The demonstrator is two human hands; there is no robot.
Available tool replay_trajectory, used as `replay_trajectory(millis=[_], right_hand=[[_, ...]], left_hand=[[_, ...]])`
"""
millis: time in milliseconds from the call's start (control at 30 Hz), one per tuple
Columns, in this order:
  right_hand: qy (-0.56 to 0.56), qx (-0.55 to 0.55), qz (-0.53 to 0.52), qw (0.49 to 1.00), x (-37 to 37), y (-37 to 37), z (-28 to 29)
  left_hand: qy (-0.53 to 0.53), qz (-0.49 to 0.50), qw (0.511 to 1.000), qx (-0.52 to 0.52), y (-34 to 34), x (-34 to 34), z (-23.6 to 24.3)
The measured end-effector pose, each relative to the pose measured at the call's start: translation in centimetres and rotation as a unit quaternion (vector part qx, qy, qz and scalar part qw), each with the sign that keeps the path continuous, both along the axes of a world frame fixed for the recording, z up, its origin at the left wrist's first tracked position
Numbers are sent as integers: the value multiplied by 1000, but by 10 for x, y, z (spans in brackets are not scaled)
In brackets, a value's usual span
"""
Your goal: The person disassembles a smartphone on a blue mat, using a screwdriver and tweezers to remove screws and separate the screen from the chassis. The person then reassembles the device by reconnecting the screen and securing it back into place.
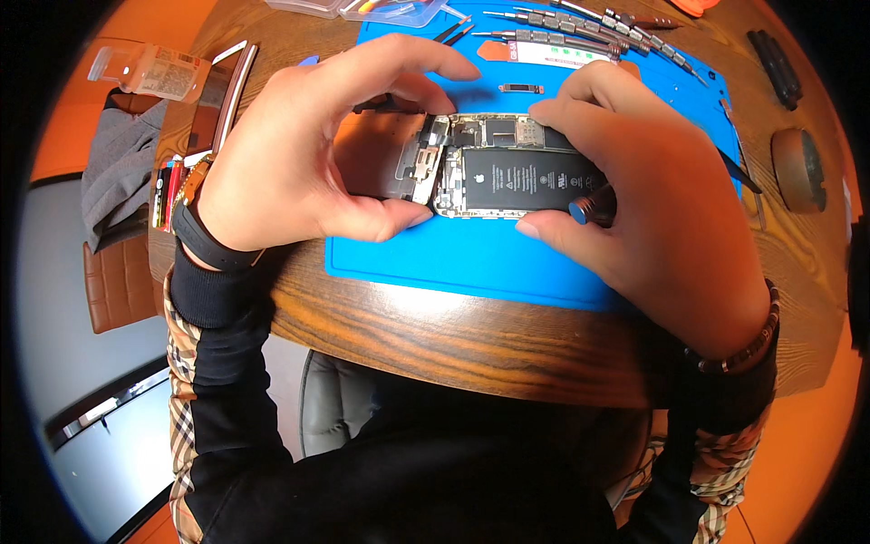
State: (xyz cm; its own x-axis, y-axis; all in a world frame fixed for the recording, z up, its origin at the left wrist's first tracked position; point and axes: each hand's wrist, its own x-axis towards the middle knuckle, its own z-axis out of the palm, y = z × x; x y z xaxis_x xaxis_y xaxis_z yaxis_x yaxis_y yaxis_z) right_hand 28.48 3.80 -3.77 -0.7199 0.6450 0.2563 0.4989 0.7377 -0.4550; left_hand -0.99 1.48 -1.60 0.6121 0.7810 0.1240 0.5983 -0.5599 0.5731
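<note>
An opened smartphone lies above a blue work mat (435, 258), its screen unit (381, 159) folded out to the left of the body. My left hand (294, 150) grips the screen unit, thumb at the near edge and fingers at the far edge. On the right, my right hand (666, 186) holds the phone body (526, 179) between thumb and fingers. A black battery and metal-covered boards show inside the body. A screwdriver (589, 210) with a blue end cap is tucked in my right palm; the rest of it is hidden. Beyond the phone lies a small dark part (521, 89).
Several metal screwdrivers (580, 23) and tweezers (453, 33) lie at the mat's far side. To the left are a white-edged device (231, 100) and a plastic bottle (149, 72) on its side. A round dark container (799, 170) stands at the right.
</note>
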Motion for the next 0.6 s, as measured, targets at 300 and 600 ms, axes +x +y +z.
replay_trajectory(millis=[300, 600], right_hand=[[-3, -100, 10, 995, 5, 4, 8], [-29, -138, 25, 990, 4, 5, 18]], left_hand=[[-13, 13, 1000, -12, -4, 4, 1], [20, 11, 999, 22, -7, 4, 5]])
